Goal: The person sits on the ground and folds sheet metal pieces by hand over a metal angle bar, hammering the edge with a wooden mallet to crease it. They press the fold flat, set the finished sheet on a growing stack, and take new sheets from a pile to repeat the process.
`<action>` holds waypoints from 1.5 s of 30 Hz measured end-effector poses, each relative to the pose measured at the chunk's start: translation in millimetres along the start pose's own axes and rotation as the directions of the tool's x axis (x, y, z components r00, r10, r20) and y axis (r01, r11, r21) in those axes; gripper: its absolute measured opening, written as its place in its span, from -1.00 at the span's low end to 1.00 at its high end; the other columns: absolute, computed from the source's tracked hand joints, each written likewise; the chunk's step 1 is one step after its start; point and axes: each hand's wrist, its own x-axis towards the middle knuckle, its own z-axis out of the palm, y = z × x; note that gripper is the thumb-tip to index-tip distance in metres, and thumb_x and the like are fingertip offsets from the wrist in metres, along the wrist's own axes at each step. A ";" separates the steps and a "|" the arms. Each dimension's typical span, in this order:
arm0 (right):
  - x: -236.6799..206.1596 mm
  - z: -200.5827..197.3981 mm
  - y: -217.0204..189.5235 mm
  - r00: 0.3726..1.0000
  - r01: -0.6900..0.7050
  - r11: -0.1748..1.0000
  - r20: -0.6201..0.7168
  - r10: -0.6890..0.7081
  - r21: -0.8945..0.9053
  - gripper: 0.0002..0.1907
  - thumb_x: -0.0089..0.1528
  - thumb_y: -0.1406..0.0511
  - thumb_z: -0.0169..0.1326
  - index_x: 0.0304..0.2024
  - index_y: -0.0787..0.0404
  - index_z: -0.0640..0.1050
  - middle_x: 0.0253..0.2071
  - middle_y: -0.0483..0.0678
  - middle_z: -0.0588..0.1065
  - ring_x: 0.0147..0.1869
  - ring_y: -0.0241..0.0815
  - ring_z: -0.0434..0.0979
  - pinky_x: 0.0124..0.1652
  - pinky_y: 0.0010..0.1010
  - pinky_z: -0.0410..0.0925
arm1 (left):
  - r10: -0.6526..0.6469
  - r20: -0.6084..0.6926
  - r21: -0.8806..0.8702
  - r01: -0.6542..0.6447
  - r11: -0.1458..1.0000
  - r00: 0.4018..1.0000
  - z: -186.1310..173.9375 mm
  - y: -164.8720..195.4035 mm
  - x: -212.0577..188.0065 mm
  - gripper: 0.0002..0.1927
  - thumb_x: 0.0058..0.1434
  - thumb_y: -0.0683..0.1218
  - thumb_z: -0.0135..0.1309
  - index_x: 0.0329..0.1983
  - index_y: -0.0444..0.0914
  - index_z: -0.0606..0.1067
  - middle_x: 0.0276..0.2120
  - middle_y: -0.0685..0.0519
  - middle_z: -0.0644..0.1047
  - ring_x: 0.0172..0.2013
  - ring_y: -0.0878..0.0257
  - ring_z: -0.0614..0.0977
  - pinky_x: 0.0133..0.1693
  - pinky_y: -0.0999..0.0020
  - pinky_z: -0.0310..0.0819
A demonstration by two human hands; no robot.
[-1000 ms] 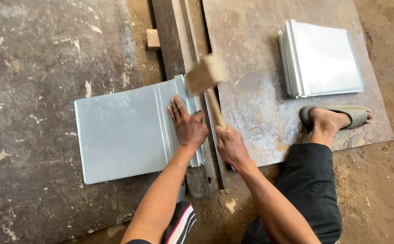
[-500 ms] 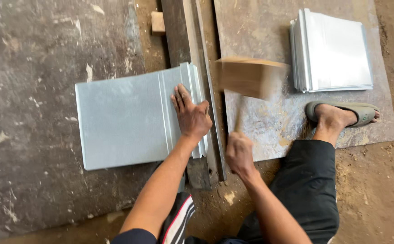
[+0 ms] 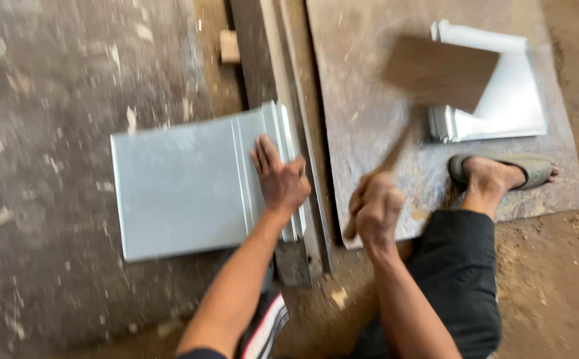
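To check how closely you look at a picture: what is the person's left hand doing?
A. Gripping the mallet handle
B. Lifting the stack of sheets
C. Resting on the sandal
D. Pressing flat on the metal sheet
D: the left hand lies palm down, fingers spread, on the metal sheet, while the right hand grips the raised mallet.

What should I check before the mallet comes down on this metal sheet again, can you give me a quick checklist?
1. Left hand flat on the metal sheet, pinning it: ok.
2. Folded edge lying along the steel rail: ok.
3. Left hand's fingers clear of the strike line: not ok, they rest right beside the folded edge.
4. Right hand gripping the wooden mallet handle: ok, though the raised head is blurred.
5. Foot in the sandal clear of the rail: ok, it sits on the plate to the right.
6. Mallet head sound: cannot tell.
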 end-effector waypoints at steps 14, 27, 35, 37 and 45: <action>-54.6 -33.3 77.0 0.868 -0.224 0.711 0.196 0.457 -0.666 -0.39 0.45 0.10 -0.24 -0.63 0.26 0.40 -0.78 -0.13 0.26 -0.72 -0.28 0.23 -0.69 -0.30 0.09 | -0.046 -0.165 -0.179 0.016 0.984 0.985 2.9 -10.6 -2.4 -0.36 0.34 0.01 0.04 0.43 -0.28 0.23 0.38 -0.46 0.19 0.43 -0.33 0.15 0.41 -0.20 -0.15; -86.6 -24.6 -34.3 0.988 0.154 0.981 0.022 -0.153 -0.115 -0.61 0.51 0.18 -0.29 -0.35 0.24 0.35 -0.48 -0.16 0.34 -0.50 -0.34 0.33 -0.45 -0.46 0.28 | 0.006 -0.145 -0.075 -0.017 0.997 0.989 20.6 -46.3 -11.8 -0.52 0.44 -0.18 -0.24 0.42 -0.31 0.33 0.36 -0.26 0.39 0.43 -0.15 0.32 0.41 -0.02 0.07; -115.2 -44.4 13.6 0.975 -0.204 0.978 -0.097 0.199 -0.043 -0.63 0.45 0.33 -0.37 -0.42 0.23 0.36 -0.63 -0.18 0.33 -0.59 -0.33 0.30 -0.54 -0.50 0.26 | 0.038 -0.171 -0.053 -0.048 0.997 0.984 22.2 -46.6 -6.4 -0.50 0.43 -0.21 -0.27 0.42 -0.33 0.33 0.36 -0.26 0.38 0.43 -0.13 0.32 0.42 0.00 0.07; -123.4 -48.7 24.2 0.977 0.146 0.881 0.208 -0.055 -0.451 -0.59 0.50 0.31 -0.32 -0.48 0.23 0.28 -0.59 -0.05 0.22 -0.59 -0.25 0.22 -0.53 -0.44 0.15 | 0.012 -0.144 -0.062 -0.021 0.998 0.990 23.1 -48.7 -9.9 -0.50 0.42 -0.21 -0.28 0.41 -0.34 0.33 0.37 -0.26 0.38 0.44 -0.13 0.31 0.44 -0.01 0.06; -161.9 -52.0 28.8 0.949 -0.295 0.929 0.040 0.311 -0.221 -0.61 0.44 0.22 -0.25 -0.43 0.27 0.37 -0.62 -0.19 0.33 -0.62 -0.35 0.28 -0.61 -0.47 0.22 | 0.042 -0.153 -0.075 -0.054 0.996 0.987 19.7 -49.2 -11.3 -0.52 0.42 -0.23 -0.20 0.41 -0.32 0.34 0.36 -0.28 0.38 0.43 -0.16 0.32 0.42 -0.02 0.05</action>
